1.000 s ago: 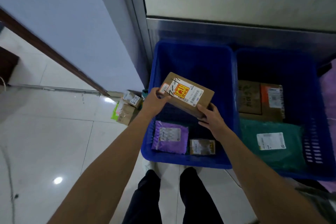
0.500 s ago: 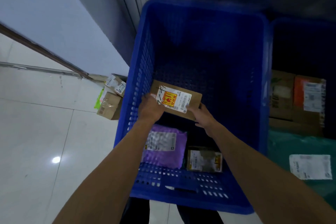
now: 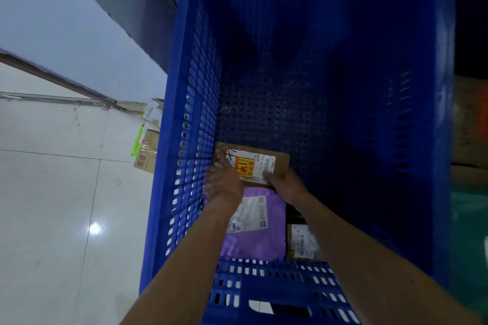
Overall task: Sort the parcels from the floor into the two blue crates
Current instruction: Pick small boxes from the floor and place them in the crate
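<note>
Brown cardboard parcel (image 3: 280, 163) low inside the blue crate (image 3: 195, 113) by its left wall, left hand (image 3: 224, 183) gripping its left end, right hand (image 3: 289, 187) pinching its near right edge, thumb on the label, purple mailer (image 3: 260, 244) and small box (image 3: 301, 241) nearer the person, cartons (image 3: 146, 152) on the floor outside

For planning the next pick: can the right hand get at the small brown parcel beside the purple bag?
Probably not yet: the right hand grips the cardboard box, and the small brown parcel lies below its forearm, otherwise uncovered.
</note>
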